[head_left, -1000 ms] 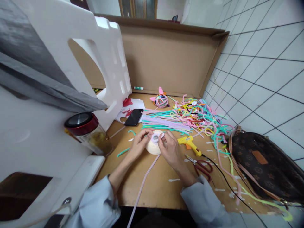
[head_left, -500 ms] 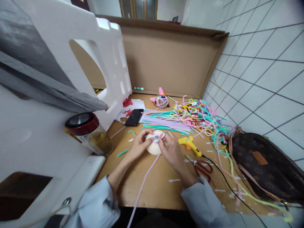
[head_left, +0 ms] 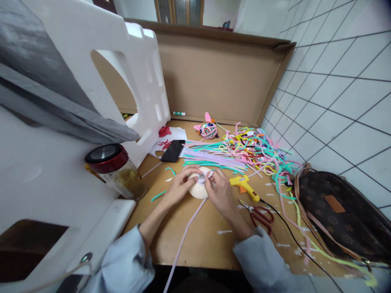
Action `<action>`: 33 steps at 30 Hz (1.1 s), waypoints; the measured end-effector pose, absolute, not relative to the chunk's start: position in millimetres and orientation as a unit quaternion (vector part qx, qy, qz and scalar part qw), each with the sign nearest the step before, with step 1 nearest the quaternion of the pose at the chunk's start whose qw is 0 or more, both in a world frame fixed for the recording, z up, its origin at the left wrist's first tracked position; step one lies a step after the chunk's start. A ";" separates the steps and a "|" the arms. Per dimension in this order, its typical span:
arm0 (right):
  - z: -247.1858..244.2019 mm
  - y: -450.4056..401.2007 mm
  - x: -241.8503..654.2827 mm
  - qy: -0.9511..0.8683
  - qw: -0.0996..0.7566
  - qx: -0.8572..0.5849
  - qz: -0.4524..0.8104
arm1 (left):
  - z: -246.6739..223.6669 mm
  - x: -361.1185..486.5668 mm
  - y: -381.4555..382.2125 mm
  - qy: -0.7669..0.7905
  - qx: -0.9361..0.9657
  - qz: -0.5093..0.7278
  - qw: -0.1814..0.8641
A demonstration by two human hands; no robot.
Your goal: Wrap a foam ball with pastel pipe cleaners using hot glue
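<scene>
White and round, the ball (head_left: 198, 192) is near the middle of the worktop (head_left: 210, 246). The left hand (head_left: 179, 186) grips it at ten o'clock; the right hand (head_left: 220, 189) pinches a lilac strip (head_left: 182, 239) at two. A yellow glue gun (head_left: 249, 189) lies at three.

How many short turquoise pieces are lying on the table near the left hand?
2: a curved piece between the phone and the left hand; a straighter piece beside the left forearm. The hand and forearm may hide more.
</scene>
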State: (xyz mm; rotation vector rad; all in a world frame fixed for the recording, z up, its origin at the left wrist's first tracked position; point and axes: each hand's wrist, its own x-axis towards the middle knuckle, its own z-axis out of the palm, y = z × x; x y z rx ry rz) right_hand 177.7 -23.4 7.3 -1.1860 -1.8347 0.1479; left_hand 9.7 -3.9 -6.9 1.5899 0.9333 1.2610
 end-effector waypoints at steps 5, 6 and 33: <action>7.7 -23.6 178.3 -0.745 0.450 -0.489 0.064 | -7.0 8.8 -4.4 0.385 0.633 0.504 0.444; 7.6 -23.7 178.4 -0.745 0.449 -0.489 0.066 | -6.8 8.9 -4.5 0.386 0.631 0.504 0.446; 7.5 -23.0 179.2 -0.742 0.460 -0.483 0.070 | -3.4 12.5 -6.3 0.394 0.620 0.512 0.446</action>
